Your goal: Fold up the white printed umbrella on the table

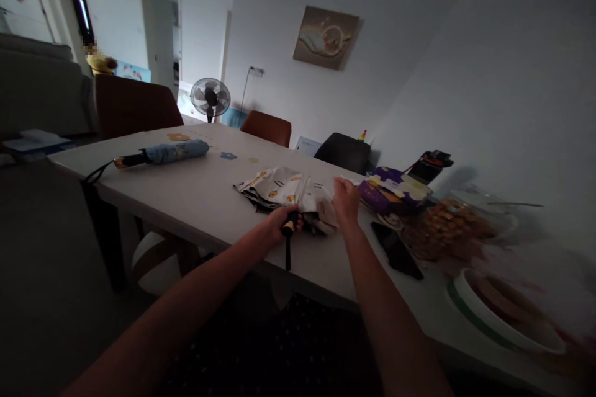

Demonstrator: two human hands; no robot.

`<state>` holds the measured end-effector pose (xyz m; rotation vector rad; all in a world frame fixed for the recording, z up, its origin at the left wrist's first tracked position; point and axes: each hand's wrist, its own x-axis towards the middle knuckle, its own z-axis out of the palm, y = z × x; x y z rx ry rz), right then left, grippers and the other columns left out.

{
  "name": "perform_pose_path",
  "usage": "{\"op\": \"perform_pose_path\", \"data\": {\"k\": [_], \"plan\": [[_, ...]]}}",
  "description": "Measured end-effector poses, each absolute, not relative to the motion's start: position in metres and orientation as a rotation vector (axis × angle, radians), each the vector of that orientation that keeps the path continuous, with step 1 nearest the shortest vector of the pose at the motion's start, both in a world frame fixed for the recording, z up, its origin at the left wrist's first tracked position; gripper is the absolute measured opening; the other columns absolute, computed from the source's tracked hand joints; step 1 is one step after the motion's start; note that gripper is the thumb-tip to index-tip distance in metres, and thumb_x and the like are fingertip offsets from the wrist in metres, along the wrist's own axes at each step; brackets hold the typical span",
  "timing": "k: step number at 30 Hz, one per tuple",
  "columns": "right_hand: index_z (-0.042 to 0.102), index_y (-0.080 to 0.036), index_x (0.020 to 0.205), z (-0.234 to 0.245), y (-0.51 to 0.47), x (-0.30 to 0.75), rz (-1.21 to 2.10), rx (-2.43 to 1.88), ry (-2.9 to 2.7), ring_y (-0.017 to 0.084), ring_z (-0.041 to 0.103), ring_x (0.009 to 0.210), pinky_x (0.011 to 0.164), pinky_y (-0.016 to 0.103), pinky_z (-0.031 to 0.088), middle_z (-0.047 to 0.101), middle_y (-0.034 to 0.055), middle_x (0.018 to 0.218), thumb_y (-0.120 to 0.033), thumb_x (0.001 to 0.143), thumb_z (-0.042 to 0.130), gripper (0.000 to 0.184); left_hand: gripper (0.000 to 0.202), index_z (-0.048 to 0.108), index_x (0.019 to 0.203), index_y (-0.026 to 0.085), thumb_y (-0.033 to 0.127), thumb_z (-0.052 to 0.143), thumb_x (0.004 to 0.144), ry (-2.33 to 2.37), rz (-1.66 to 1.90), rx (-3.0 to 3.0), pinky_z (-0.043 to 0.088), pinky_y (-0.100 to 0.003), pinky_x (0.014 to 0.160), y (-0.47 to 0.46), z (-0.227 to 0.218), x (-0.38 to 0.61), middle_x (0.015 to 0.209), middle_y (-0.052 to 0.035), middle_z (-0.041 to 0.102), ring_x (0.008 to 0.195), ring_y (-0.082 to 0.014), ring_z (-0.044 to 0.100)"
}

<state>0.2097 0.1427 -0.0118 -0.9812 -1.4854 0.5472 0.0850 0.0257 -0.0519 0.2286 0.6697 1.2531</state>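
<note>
A white folding umbrella (pixel 279 185) with small yellow and orange prints lies loosely folded on the table, its panels spread out. My left hand (pixel 282 222) is closed around its black handle, from which a dark strap hangs over the table's near edge. At the right side of the canopy, my right hand (pixel 346 200) is closed with curled fingers on the cloth's edge; the fingertips are partly hidden. To the left lies a blue folded umbrella (pixel 177 151), rolled up, with a dark handle and wrist loop.
The white table (pixel 186 192) carries a phone (pixel 397 250), a purple box (pixel 384 195), a clear container of brown food (pixel 447 223) and a white bowl (pixel 503 316) on the right. Chairs (pixel 266 128) stand around it. Beyond are a fan (pixel 210 97) and a person (pixel 99 62).
</note>
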Motion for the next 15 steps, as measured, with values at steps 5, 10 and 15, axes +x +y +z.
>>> {"op": "perform_pose_path", "data": {"k": [5, 10, 15], "plan": [[0.054, -0.019, 0.056, -0.04, 0.158, 0.254, 0.446, -1.221, -1.381, 0.023, 0.056, 0.083, 0.085, 0.036, 0.039, 0.062, 0.0042, 0.066, -0.021, 0.065, 0.049, 0.011, 0.017, 0.044, 0.073, 0.014, 0.02, 0.04, 0.089, 0.699, 1.286, 0.238, 0.036, -0.016, 0.034, 0.025, -0.049, 0.085, 0.053, 0.0001, 0.046, 0.041, -0.0075, 0.043], [0.053, -0.02, 0.051, -0.053, 0.156, 0.257, 0.489, -1.35, -1.458, 0.023, 0.056, 0.068, 0.071, 0.034, 0.043, 0.057, 0.003, 0.053, -0.029, 0.065, 0.055, 0.016, 0.018, 0.045, 0.074, 0.014, 0.022, 0.04, 0.089, 0.692, 1.267, 0.244, 0.036, -0.015, 0.035, 0.028, -0.053, 0.084, 0.055, -0.0005, 0.046, 0.043, -0.0071, 0.043], [0.056, -0.019, 0.049, -0.054, 0.15, 0.257, 0.79, -1.286, -1.471, 0.021, 0.056, 0.063, 0.062, 0.031, 0.045, 0.053, -0.0007, 0.046, -0.026, 0.057, 0.068, 0.017, 0.017, 0.044, 0.074, 0.014, 0.022, 0.041, 0.089, 0.695, 1.269, 0.251, 0.037, -0.015, 0.034, 0.029, -0.055, 0.082, 0.056, -0.0003, 0.046, 0.042, -0.0069, 0.044]]}}
